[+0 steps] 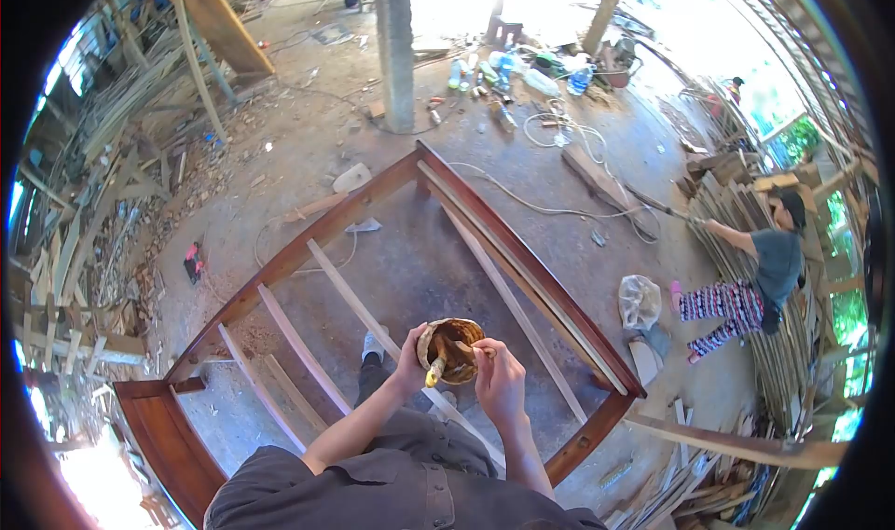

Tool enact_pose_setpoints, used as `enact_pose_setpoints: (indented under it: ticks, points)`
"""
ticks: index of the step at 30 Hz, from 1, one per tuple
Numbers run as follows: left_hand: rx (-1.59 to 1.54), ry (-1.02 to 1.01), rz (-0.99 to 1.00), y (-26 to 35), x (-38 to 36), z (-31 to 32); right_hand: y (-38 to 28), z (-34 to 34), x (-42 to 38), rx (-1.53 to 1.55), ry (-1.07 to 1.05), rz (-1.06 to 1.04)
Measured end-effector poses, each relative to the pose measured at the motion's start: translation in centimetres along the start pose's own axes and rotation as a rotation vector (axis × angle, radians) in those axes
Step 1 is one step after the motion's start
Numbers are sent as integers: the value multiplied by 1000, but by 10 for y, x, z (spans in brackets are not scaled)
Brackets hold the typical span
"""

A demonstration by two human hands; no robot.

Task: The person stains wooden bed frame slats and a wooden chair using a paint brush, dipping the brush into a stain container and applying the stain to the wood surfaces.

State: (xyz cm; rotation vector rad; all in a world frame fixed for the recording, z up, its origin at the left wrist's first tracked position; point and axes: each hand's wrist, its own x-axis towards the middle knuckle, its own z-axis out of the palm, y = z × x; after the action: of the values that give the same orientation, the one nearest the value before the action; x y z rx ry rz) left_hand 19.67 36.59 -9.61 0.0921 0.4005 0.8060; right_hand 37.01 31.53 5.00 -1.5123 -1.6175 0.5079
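Observation:
My left hand (411,357) is wrapped round the side of a small round tub (426,344), its inside coated brown and its rim stained. Over the near rim pokes a yellow-tipped piece (434,373), whose kind I cannot make out. At the tub's right edge my right hand (501,378) is closed, its fingers pinching a thin brown stick-like tool (465,347) that reaches into the tub. Below both hands lies a large reddish-brown wooden frame (308,231) with pale slats (298,342) across it. I stand among the slats.
A concrete post (395,55) rises beyond the frame. Bottles (541,82) and a looping hose (559,210) lie on the floor. On the right, a person (778,260) holds a long tool near stacked boards (732,222). A plastic bag (640,302) sits beside the frame.

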Motion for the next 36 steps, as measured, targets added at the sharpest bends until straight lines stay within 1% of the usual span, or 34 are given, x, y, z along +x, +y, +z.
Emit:
enact_pose_setpoints:
  ticks: [1, 3, 4, 6, 7, 9, 10, 12, 14, 16, 19, 20, 22, 23, 24, 25, 26, 27, 28, 29, 30, 32, 34, 35, 36]
  points:
    - [-14, 16, 10, 11, 8, -21, 2, 16, 16, 5, -22, 3]
    - [196, 108, 225, 26, 17, -64, 8, 52, 41, 48, 59, -127]
    - [-14, 105, 87, 48, 16, -59, 8, 67, 47, 49, 18, -98]
    - [-59, 176, 80, 84, 23, -79, 14, 105, 68, 243, 117, -29]
    - [-72, 201, 91, 101, 28, -92, 19, 124, 81, 242, 84, -2]
    - [-5, 277, 119, 129, 38, -142, 30, 165, 104, 427, 313, 223]
    - [-31, 318, 112, 142, 41, -168, 38, 186, 120, 427, 288, 247]
    - [-80, 387, 108, 164, 43, -220, 63, 229, 158, 468, 310, 454]
    - [-143, 419, 80, 184, 38, -273, 113, 291, 187, 460, 290, 540]
    - [-152, 471, 101, 198, 29, -325, 167, 365, 210, 412, 265, 659]
    - [-136, 580, 130, 211, 8, -379, 252, 491, 214, 597, 241, 882]
    - [-187, 605, 167, 207, -3, -398, 278, 536, 209, 645, 229, 959]
    - [-292, 646, 218, 202, -27, -428, 308, 616, 199, 703, 171, 1037]
    - [-285, 672, 209, 198, -41, -441, 318, 653, 194, 773, 171, 1065]
    - [-292, 664, 212, 194, -57, -454, 326, 686, 185, 845, 178, 1092]
    - [-297, 651, 211, 193, -67, -464, 334, 712, 177, 853, 189, 1116]
    - [-303, 637, 208, 192, -77, -474, 340, 734, 167, 904, 201, 1214]
    - [-291, 652, 186, 196, -81, -474, 348, 747, 153, 953, 218, 1310]
    - [-307, 613, 198, 200, -83, -468, 355, 755, 135, 956, 241, 1331]
    - [-324, 573, 207, 203, -84, -460, 362, 759, 118, 955, 257, 1399]
    - [-317, 582, 179, 204, -86, -459, 370, 758, 103, 952, 276, 1463]
    - [-368, 531, 157, 205, -83, -456, 381, 733, 74, 926, 314, 1512]
    - [-363, 552, 89, 204, -74, -449, 393, 697, 41, 901, 364, 1554]
    - [-363, 570, 55, 205, -67, -447, 400, 679, 25, 847, 342, 1560]
    - [-271, 496, 19, 204, -62, -448, 409, 657, 8, 791, 325, 1567]
